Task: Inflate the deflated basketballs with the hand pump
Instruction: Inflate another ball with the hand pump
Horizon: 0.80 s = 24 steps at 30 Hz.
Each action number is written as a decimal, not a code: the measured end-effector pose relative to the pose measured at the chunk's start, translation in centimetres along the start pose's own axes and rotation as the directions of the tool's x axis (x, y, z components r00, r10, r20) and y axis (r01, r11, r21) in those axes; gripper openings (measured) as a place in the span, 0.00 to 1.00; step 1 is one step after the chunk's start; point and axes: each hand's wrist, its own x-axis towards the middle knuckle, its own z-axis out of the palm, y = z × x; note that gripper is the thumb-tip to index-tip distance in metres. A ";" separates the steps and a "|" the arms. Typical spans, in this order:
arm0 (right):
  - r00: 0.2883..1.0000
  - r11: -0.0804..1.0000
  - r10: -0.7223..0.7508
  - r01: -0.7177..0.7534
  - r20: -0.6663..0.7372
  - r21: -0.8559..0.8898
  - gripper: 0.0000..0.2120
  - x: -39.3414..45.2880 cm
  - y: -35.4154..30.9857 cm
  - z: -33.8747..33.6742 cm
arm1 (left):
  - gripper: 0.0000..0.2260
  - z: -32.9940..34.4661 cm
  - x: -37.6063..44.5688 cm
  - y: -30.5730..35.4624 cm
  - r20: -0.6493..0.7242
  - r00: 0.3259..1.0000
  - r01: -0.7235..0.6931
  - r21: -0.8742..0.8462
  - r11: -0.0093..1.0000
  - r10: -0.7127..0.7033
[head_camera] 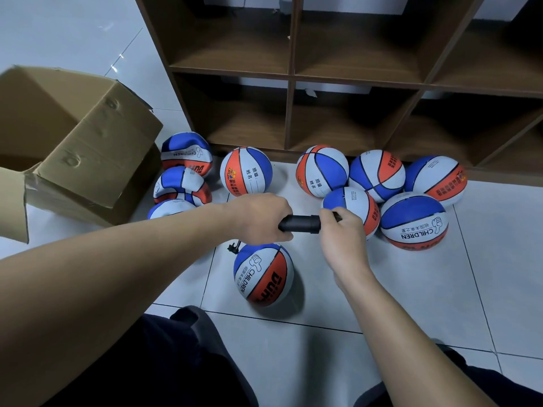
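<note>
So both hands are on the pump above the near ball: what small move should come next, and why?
Probably a pull of the right hand away from the left hand to draw out the handle: the pump looks pushed in. Its hose end hangs by the near ball; whether it is plugged in is unclear.

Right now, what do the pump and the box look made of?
Pump, gripped by both hands: likely plastic, going by its smooth matte black barrel. Box: brown corrugated cardboard, matte, with creased, dented flaps.
</note>
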 end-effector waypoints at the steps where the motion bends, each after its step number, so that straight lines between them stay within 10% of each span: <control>1: 1.000 1.000 0.006 -0.006 0.001 0.006 0.15 0.3 0.1 -0.3 | 0.13 0.0 0.0 0.0 0.002 1.000 0.000 -0.003 1.000 0.000; 24: 0.975 0.990 0.105 -0.084 -0.195 0.111 0.10 1.9 1.8 -3.3 | 0.12 0.1 -0.7 -1.5 0.006 0.999 0.045 0.133 0.990 -0.046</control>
